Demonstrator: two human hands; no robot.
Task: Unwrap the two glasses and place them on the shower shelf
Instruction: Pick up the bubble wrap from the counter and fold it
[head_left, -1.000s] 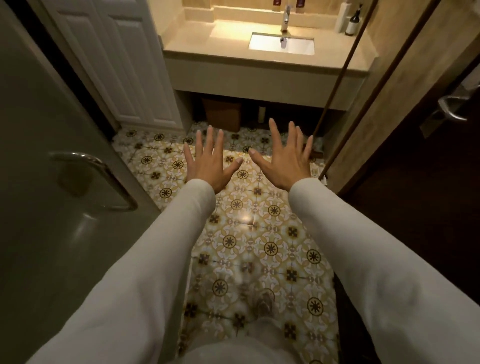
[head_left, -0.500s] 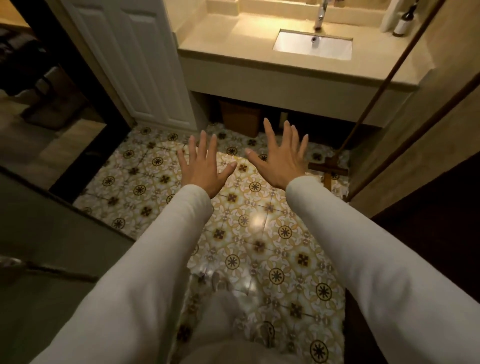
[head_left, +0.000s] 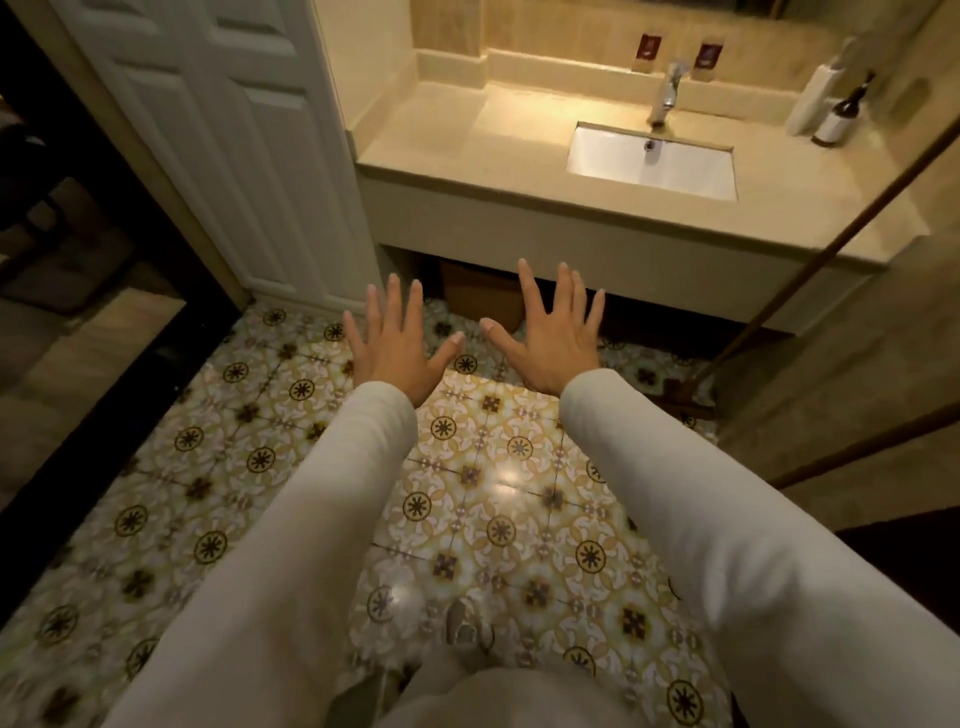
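Closer now to the beige stone vanity counter (head_left: 519, 171), two bare hands, left hand (head_left: 390, 343) and right hand (head_left: 551, 340), both splayed flat and empty over the patterned yellow floor tiles (head_left: 483, 457). Two small dark-red wrapped items (head_left: 648, 52) behind the one chrome tap (head_left: 667, 93), can't tell if they're the glasses.

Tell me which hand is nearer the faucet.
Right. The right hand is spread open below the sink counter, almost under the faucet; the left hand is further to the left, nearer the white door.

sink (head_left: 613, 171), faucet (head_left: 666, 93), patterned floor (head_left: 488, 467)
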